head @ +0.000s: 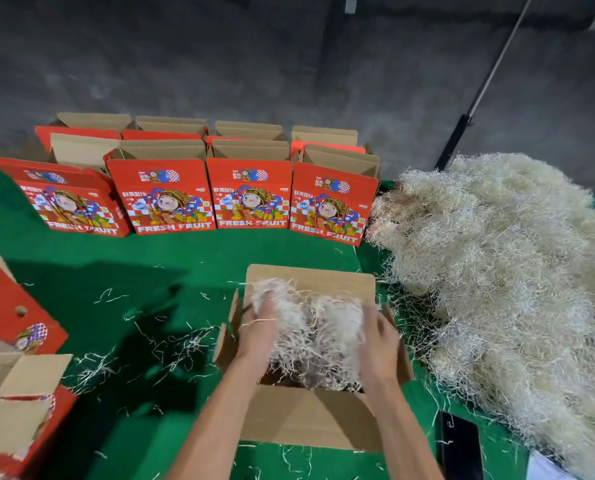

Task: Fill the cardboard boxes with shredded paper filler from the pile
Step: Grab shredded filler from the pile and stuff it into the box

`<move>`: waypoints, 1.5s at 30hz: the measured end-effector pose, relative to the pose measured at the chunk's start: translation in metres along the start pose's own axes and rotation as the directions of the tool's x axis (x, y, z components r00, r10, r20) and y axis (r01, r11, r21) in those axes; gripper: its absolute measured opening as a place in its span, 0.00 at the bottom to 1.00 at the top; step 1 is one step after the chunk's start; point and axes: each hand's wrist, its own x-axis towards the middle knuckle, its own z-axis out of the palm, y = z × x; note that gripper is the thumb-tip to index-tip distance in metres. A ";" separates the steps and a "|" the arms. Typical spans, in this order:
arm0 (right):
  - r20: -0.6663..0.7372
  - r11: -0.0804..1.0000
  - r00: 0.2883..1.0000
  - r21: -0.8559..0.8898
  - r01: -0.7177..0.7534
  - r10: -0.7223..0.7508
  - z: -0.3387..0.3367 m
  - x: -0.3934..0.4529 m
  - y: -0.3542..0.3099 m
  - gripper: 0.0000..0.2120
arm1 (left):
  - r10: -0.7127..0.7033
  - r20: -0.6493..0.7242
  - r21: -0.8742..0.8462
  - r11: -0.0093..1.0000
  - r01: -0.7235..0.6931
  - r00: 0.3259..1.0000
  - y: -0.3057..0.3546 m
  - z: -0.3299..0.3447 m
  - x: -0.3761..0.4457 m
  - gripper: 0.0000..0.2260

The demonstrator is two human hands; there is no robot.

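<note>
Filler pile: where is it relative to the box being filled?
In the head view, the filler pile lies on the green table to the right of the open box, stretching back toward the rightmost red box.

Packing area, warehouse-like: bare grey concrete wall point(219, 64) behind a green-covered tabletop point(185, 251), rows of open red "FRESH FRUIT" cartons point(251, 192) at the far edge, big shredded-paper pile point(514, 271) at right.

Head-worn view, forward and down, close above table point(185, 258)
</note>
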 end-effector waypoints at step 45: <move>0.332 0.963 0.930 -0.158 0.218 -0.156 0.013 -0.013 -0.007 0.18 | -0.016 0.291 -0.097 0.994 0.046 0.957 -0.011 0.006 -0.036 0.50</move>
